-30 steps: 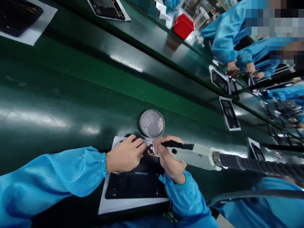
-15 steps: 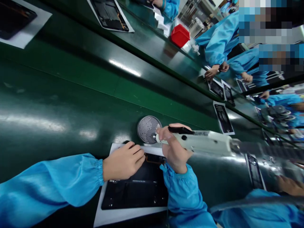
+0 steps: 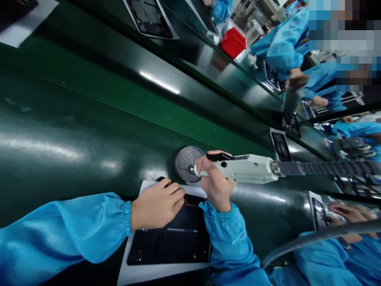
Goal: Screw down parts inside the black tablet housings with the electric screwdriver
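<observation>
Right hand (image 3: 216, 182) grips cream electric screwdriver (image 3: 244, 169), bit over perforated metal disc (image 3: 186, 163).

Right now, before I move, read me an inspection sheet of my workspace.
Surface: green bench, glossy, with patches of light glare.
Job's things: black device lying on a white paper sheet; round mesh dish beside the sheet.
Clutter: other devices on paper further along; red box beyond.
Hands: left hand resting on the device's edge; right hand gripping a white electric screwdriver, its tip over the dish.
Cables: dark coiled cable running from the screwdriver; grey hose at lower right.
Surroundings: co-workers in blue smocks.
</observation>
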`<state>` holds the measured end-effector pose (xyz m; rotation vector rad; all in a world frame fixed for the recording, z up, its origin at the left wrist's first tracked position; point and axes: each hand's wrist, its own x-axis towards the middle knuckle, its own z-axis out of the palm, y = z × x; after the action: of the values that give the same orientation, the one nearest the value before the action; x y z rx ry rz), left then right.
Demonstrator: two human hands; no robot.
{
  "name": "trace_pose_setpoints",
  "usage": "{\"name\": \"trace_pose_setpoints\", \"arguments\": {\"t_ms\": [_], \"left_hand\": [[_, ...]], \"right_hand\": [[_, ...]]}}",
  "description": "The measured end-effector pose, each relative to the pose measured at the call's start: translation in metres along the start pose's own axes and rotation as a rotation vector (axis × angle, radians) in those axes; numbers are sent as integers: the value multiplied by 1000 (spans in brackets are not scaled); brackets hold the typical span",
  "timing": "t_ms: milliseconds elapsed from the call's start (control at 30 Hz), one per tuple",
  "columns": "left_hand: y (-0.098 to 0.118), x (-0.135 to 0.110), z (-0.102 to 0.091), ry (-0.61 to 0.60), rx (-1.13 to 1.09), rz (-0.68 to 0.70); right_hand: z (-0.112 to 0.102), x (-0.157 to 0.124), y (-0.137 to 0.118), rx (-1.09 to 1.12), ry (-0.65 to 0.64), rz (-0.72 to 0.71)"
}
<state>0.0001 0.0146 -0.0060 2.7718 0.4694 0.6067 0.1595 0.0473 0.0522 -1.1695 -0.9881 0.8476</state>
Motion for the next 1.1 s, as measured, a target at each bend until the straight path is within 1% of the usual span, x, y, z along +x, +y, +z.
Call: {"name": "trace_pose_setpoints", "arguments": {"t_ms": [133,333,667,833,967,1100], "left_hand": [[3,0,-1,-30,12,-29],[3,0,0,-47,-9,-30],[2,-1,0,-27,-5,-28],[1,-1,-1,-23,6,-17],[1,0,-2,-19,15,-14],[0,-1,0,18,22,-6]], "right_hand": [[0,0,0,-2,-7,-9],[-1,0,1,-1,-26,-2],[-4,-2,3,-25,-22,53],[-2,0,5,6,-11,13],[0,0,6,10,-1,14],[-5,0,-5,-25,-3,-37]]}}
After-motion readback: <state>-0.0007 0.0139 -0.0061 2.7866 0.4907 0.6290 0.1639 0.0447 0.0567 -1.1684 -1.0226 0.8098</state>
